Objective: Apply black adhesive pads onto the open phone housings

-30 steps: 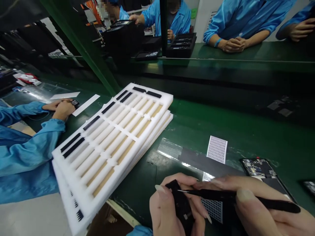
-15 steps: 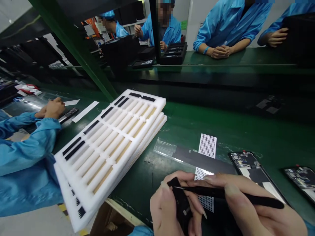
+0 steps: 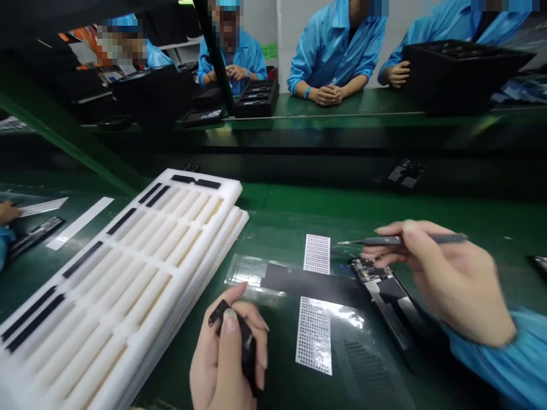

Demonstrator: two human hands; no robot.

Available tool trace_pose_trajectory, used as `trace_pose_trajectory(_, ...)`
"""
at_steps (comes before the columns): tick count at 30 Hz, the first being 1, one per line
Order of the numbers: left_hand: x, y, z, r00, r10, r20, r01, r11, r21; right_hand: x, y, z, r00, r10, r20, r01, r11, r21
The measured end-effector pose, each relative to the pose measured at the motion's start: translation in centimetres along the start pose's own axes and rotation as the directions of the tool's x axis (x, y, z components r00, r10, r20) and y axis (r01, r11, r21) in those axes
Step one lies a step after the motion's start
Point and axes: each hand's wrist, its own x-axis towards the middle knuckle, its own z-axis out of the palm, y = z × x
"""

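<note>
My left hand (image 3: 224, 359) is closed round a small black part (image 3: 247, 350) at the bottom middle, above the green belt. My right hand (image 3: 444, 273) grips black tweezers (image 3: 401, 241), whose tip points left above the top end of an open phone body (image 3: 384, 296) lying on the belt. A white dotted sheet (image 3: 315, 319) lies under a dark strip (image 3: 311, 283) between my two hands. Left of them sits a stack of white foam trays (image 3: 128, 273) with long slots, a few holding black strips.
The green conveyor belt (image 3: 299, 210) runs left to right. A co-worker's hand (image 3: 6, 212) and white paper strips (image 3: 79, 223) are at far left. Across the belt, people in blue coats sit behind black trays (image 3: 256, 97) and a black bin (image 3: 457, 68).
My right hand has lifted away from my left hand and swung right with the tweezers, over the phone body. My view has turned to the right, so the trays sit further left.
</note>
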Motion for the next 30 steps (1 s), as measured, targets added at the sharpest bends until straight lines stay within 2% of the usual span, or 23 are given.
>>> trace_pose_trajectory(2, 1.2, -0.4, -0.1, 0.995, 0.047, 0.092, -0.066, 0.975, 0.213, 2.2, 2.2, -1.3, 0.995, 0.097, -0.035, -0.095, 0.993, 0.07)
trace_pose_trajectory(3, 1.7, -0.8, -0.2, 0.978, 0.082, 0.191, -0.142, 0.934, 0.327, 2.8, 3.1, -1.6, 0.99, 0.14, -0.024, -0.137, 0.986, 0.09)
trace_pose_trajectory(4, 2.3, -1.2, -0.3, 0.938, 0.122, 0.326, -0.26, 0.867, 0.425, 3.2, 3.9, -1.7, 0.985, 0.171, 0.04, -0.173, 0.982, 0.079)
trace_pose_trajectory(5, 2.7, -1.7, -0.3, 0.865, 0.152, 0.478, -0.407, 0.769, 0.492, 3.3, 4.4, -1.8, 0.977, 0.188, 0.102, -0.194, 0.98, 0.055)
trace_pose_trajectory(7, 3.5, -2.7, -0.2, 0.664, 0.136, 0.735, -0.691, 0.486, 0.534, 3.1, 5.0, -1.7, 0.965, 0.189, 0.182, -0.193, 0.981, 0.006)
trace_pose_trajectory(8, 3.8, -3.2, 0.1, 0.573, 0.091, 0.815, -0.792, 0.319, 0.521, 2.9, 5.1, -1.6, 0.964, 0.181, 0.196, -0.183, 0.983, -0.01)
trace_pose_trajectory(9, 4.1, -3.6, 0.5, 0.501, 0.036, 0.865, -0.858, 0.157, 0.49, 2.9, 5.2, -1.6, 0.967, 0.17, 0.193, -0.169, 0.985, -0.02)
trace_pose_trajectory(11, 4.6, -4.2, 1.7, 0.413, -0.047, 0.91, -0.907, -0.11, 0.406, 2.9, 5.4, -1.5, 0.976, 0.139, 0.17, -0.136, 0.99, -0.027)
trace_pose_trajectory(12, 4.9, -4.3, 2.5, 0.378, -0.074, 0.923, -0.912, -0.199, 0.358, 3.0, 5.6, -1.4, 0.978, 0.128, 0.164, -0.124, 0.992, -0.029)
trace_pose_trajectory(14, 5.4, -4.6, 4.1, 0.323, -0.109, 0.94, -0.909, -0.312, 0.276, 3.2, 6.0, -1.2, 0.98, 0.115, 0.163, -0.112, 0.993, -0.03)
trace_pose_trajectory(17, 6.2, -4.9, 6.3, 0.296, -0.152, 0.943, -0.889, -0.406, 0.214, 3.3, 6.6, -0.9, 0.979, 0.111, 0.171, -0.107, 0.994, -0.033)
trace_pose_trajectory(19, 6.6, -5.2, 7.2, 0.314, -0.183, 0.931, -0.879, -0.426, 0.213, 3.2, 6.8, -0.8, 0.977, 0.107, 0.186, -0.1, 0.994, -0.045)
trace_pose_trajectory(22, 6.9, -5.7, 7.6, 0.346, -0.222, 0.912, -0.877, -0.422, 0.23, 3.0, 6.9, -0.8, 0.973, 0.098, 0.209, -0.084, 0.994, -0.074)
trace_pose_trajectory(24, 7.0, -5.8, 7.6, 0.351, -0.238, 0.906, -0.883, -0.406, 0.235, 3.0, 6.8, -0.9, 0.972, 0.091, 0.218, -0.072, 0.993, -0.092)
trace_pose_trajectory(30, 7.4, -6.2, 7.4, 0.323, -0.227, 0.919, -0.906, -0.354, 0.231, 2.9, 6.8, -1.1, 0.969, 0.08, 0.234, -0.057, 0.993, -0.104)
